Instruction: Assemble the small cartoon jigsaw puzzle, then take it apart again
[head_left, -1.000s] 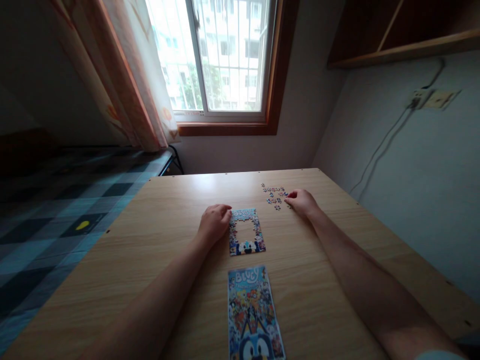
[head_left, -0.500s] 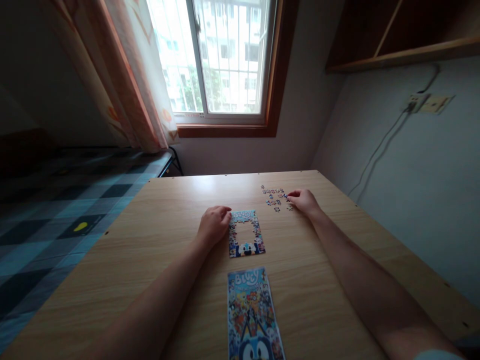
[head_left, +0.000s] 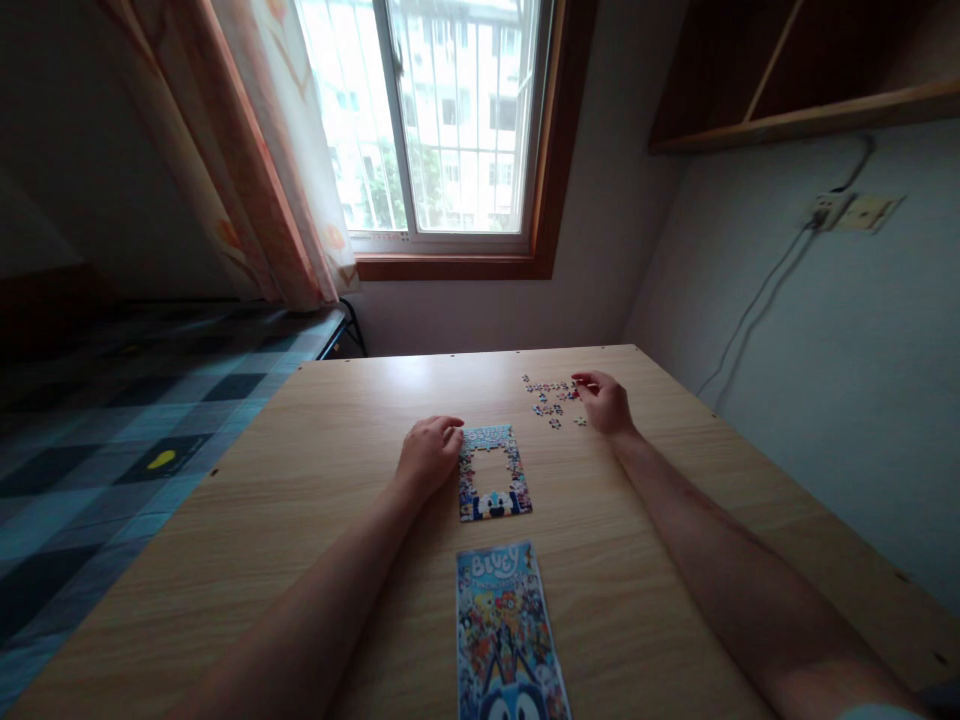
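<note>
A partly assembled jigsaw puzzle [head_left: 517,490] lies flat on the table, a joined frame of pieces around a bare middle. My left hand [head_left: 429,452] rests along its left edge, fingers loosely stretched and touching near the upper left corner. Farther off to the right, my right hand [head_left: 604,402] is at the side of several loose puzzle pieces [head_left: 549,388]. Its thumb and forefinger close on a small puzzle piece [head_left: 576,394] with red on it, partly hidden by the fingertips. Nearer to me lies a printed Bluey picture sheet [head_left: 504,620], its lower end cut off by the view.
The wooden table [head_left: 315,560] reaches toward a wall with a barred window [head_left: 465,130]. On the left stands a bed with a checked cover [head_left: 172,400], beside a curtain [head_left: 262,170]. A cable [head_left: 757,290] hangs from a wall socket [head_left: 855,212] at the right, below a shelf [head_left: 795,115].
My right hand has shifted slightly and turned at the loose pieces, its forefinger now higher. A red-marked piece shows by its fingertips. My left hand stays at the puzzle's edge.
</note>
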